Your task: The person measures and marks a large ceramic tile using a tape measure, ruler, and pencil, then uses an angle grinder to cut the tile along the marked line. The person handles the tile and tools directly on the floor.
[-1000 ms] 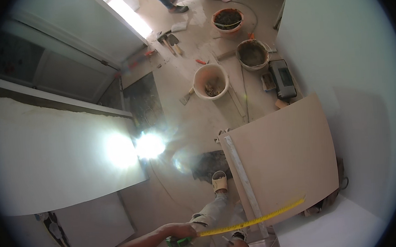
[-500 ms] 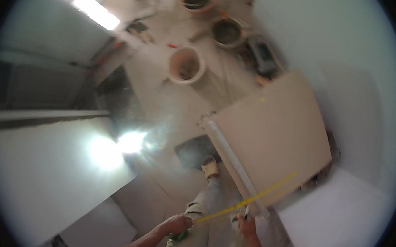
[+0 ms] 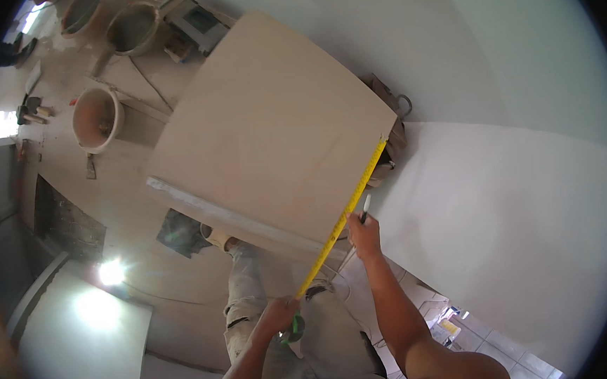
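The left hand (image 3: 278, 314) is clenched around a green tape measure case (image 3: 295, 327), most of which is hidden under the fingers and wrist. From it a yellow tape (image 3: 341, 218) runs up and to the right along the near edge of a large beige tile (image 3: 264, 132), its tip reaching the tile's right corner. The right hand (image 3: 364, 236) rests just beside the tape at about its middle, fingers closed on a marker pen (image 3: 365, 206) whose pale end points up toward the tile edge; the tip itself is too small to make out. The tile lies tilted over the person's legs, hiding what supports it. Beyond it stand a pale bucket (image 3: 96, 118) and two darker tubs (image 3: 132, 27) on the dusty floor (image 3: 126, 167), the far ones cut off by the rim. A bright glare at lower left washes out the floor there.
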The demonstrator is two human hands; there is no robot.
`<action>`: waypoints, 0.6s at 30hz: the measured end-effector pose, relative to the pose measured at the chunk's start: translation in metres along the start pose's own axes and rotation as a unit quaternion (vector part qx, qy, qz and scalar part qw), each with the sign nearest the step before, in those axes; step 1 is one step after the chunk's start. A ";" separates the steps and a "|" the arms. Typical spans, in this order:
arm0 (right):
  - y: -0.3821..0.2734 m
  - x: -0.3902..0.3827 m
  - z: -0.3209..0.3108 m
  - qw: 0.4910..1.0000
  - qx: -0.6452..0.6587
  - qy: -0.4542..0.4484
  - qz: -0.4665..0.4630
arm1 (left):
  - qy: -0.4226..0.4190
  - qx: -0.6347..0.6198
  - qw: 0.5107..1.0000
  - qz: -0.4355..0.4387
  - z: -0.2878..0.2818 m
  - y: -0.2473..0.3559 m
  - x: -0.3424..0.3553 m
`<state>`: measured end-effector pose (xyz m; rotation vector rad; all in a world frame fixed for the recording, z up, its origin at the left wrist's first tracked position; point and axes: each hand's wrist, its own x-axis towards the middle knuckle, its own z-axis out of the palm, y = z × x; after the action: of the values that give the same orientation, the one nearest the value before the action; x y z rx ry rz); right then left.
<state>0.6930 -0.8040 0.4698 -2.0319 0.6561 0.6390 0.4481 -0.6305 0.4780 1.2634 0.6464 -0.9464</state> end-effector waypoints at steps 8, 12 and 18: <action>-0.008 0.129 -0.049 1.000 0.029 0.004 0.001 | 0.113 0.041 0.993 -0.020 0.077 0.068 0.118; -0.010 0.169 -0.060 1.000 0.027 -0.009 -0.012 | 0.176 0.113 0.977 0.033 0.100 0.084 0.149; 0.010 0.197 -0.068 0.996 -0.069 -0.021 -0.057 | 0.113 0.182 0.974 -0.075 0.114 0.089 0.169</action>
<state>0.8425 -0.9069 0.3678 -2.1604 0.4793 0.6747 0.5973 -0.7776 0.4044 1.6850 0.7780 -1.0880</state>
